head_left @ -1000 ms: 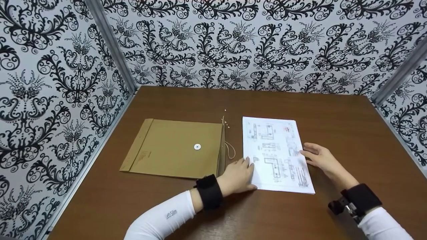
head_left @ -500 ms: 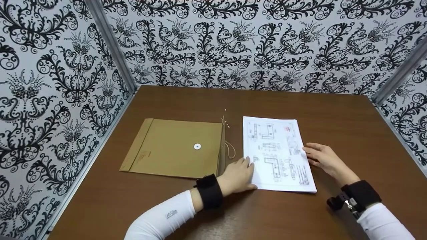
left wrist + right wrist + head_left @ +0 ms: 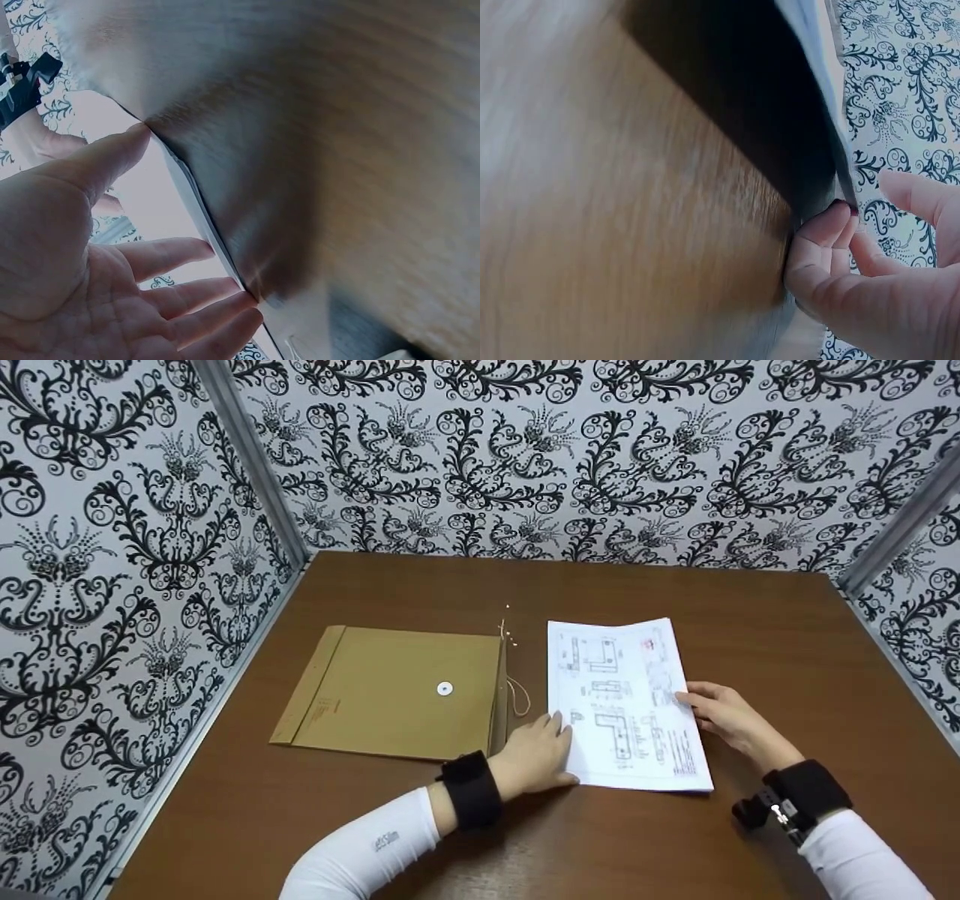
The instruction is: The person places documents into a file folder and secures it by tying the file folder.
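Observation:
A stack of white paper sheets (image 3: 630, 705) with printed drawings lies on the table, its right side slightly raised. My left hand (image 3: 534, 754) rests at its lower left edge; in the left wrist view the hand (image 3: 112, 262) has thumb and fingers spread along the sheets' edge. At the right edge, my right hand (image 3: 739, 720) holds the sheets with its fingertips. The right wrist view shows the hand (image 3: 885, 277) with bent fingers against the lifted edge (image 3: 832, 97), and dark shade underneath. A brown envelope (image 3: 397, 697) lies left of the stack.
The envelope has a white round button (image 3: 445, 688), and a thin string (image 3: 519, 697) loops out at its right side. Small white bits lie by its upper right corner. Patterned walls (image 3: 525, 457) border the brown table (image 3: 420, 585) behind and at the sides.
The stack's right side has risen a little, and its far edge now bends upward. My right hand has shifted slightly at that edge. The left hand and the envelope have stayed in place.

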The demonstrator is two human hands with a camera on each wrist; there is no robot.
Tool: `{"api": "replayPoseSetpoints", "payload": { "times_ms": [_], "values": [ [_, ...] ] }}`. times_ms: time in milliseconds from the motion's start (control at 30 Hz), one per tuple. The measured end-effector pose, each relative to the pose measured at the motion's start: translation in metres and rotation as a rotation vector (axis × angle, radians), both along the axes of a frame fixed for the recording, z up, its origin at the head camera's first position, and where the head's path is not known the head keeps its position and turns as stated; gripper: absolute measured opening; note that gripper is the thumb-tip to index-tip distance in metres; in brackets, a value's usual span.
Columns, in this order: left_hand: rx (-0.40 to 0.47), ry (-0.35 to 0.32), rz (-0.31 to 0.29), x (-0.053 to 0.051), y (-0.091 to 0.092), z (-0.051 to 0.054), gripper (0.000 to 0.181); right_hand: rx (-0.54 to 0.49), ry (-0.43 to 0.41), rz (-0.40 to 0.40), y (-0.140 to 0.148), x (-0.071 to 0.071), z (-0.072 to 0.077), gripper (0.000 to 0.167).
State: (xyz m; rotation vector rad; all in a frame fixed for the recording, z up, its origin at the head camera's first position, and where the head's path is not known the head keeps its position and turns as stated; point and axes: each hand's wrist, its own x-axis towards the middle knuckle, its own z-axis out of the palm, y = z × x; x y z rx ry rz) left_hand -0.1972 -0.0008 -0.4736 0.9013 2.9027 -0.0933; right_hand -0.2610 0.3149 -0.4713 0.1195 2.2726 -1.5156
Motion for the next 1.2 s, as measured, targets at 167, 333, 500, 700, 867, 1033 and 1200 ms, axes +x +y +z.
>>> {"api": "replayPoseSetpoints", "payload": {
  "times_ms": [167,333,500,700,867,1033,1200],
  "values": [
    [0.006,-0.011,0.001,-0.001,0.000,0.000,0.081,-0.027,0.004,0.052,-0.007,0.000,-0.002,0.070],
    [0.033,-0.021,0.000,-0.001,-0.001,0.000,0.082,0.005,0.018,0.109,-0.014,0.000,-0.003,0.067],
    [0.037,-0.028,0.001,-0.002,-0.001,-0.001,0.082,-0.023,0.003,0.129,-0.018,0.001,-0.006,0.060],
    [0.029,-0.017,-0.001,-0.002,-0.001,-0.001,0.082,-0.044,-0.004,0.138,-0.017,0.001,-0.009,0.059],
    [0.039,-0.022,-0.004,-0.001,-0.001,-0.002,0.082,-0.101,-0.013,0.143,-0.015,0.001,-0.011,0.057],
    [0.051,-0.028,-0.001,-0.001,-0.001,-0.002,0.081,-0.094,-0.009,0.163,-0.012,0.001,-0.012,0.057],
    [0.050,-0.011,-0.008,-0.001,-0.002,-0.002,0.080,-0.080,0.021,0.184,-0.010,0.001,-0.014,0.058]
  ]
}}
